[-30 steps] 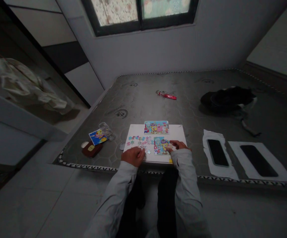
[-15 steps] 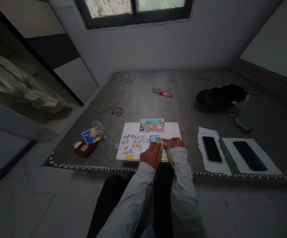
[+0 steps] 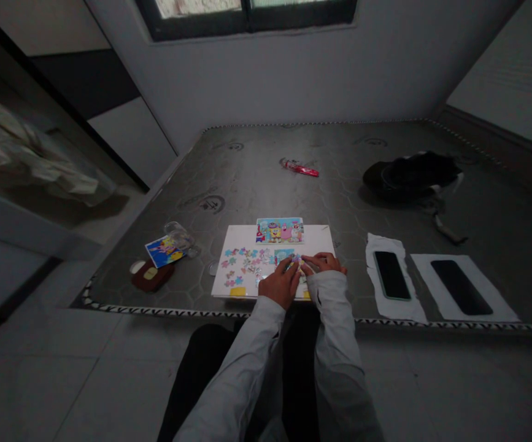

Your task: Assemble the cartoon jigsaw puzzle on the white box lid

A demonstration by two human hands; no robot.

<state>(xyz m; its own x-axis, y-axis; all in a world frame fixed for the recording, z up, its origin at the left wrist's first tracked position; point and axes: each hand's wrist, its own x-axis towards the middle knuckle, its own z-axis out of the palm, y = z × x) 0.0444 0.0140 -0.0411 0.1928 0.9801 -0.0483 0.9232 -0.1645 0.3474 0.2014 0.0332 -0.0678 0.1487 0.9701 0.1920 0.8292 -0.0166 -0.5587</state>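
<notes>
A white board (image 3: 219,279) lies near the front edge of the platform. Loose jigsaw pieces (image 3: 233,282) are spread over its left half, and a cartoon picture card (image 3: 279,231) rests along its far edge. A partly joined jigsaw section (image 3: 284,253) lies just beyond my fingers. My left hand (image 3: 280,284) is bent over the section's near side, fingertips pressed down on jigsaw pieces. From the right, my right hand (image 3: 324,264) reaches in with its fingertips on the same pieces, close to the left ones. The piece under the fingers is largely hidden.
Left of the board are a blue cartoon card (image 3: 164,250), a clear plastic container (image 3: 180,236) and a brown case (image 3: 151,276). Two phones (image 3: 391,275) lie on white sheets at the right. Farther back are a red packet (image 3: 300,167) and a dark cap (image 3: 408,177).
The view has tilted slightly downward and shifted a little. Both hands stay over the same jigsaw section, with only small finger movements.
</notes>
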